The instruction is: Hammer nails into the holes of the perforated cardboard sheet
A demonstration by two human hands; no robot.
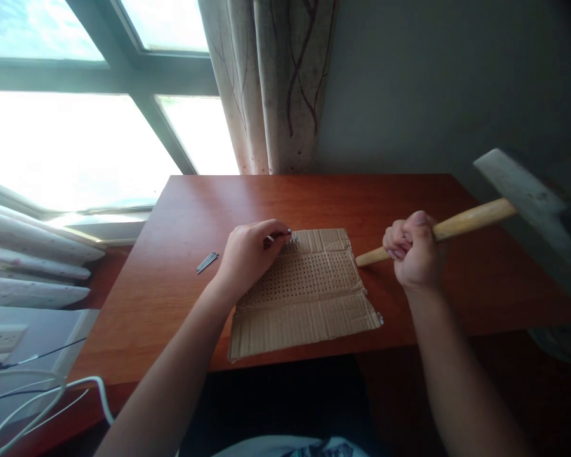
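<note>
Hammer (476, 218) in right grip (416, 251), cardboard (304, 320) on table (314, 200)

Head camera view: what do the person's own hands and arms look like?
The ungloved left hand and ungloved right hand are human, with no watch or cables visible; no sleeves show. A pale cloth garment with a dark print appears below.

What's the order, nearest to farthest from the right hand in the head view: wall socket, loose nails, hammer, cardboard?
1. Hammer: gripped in the right hand.
2. Cardboard: left of the hand.
3. Loose nails: farther left.
4. Wall socket: far left.
</note>
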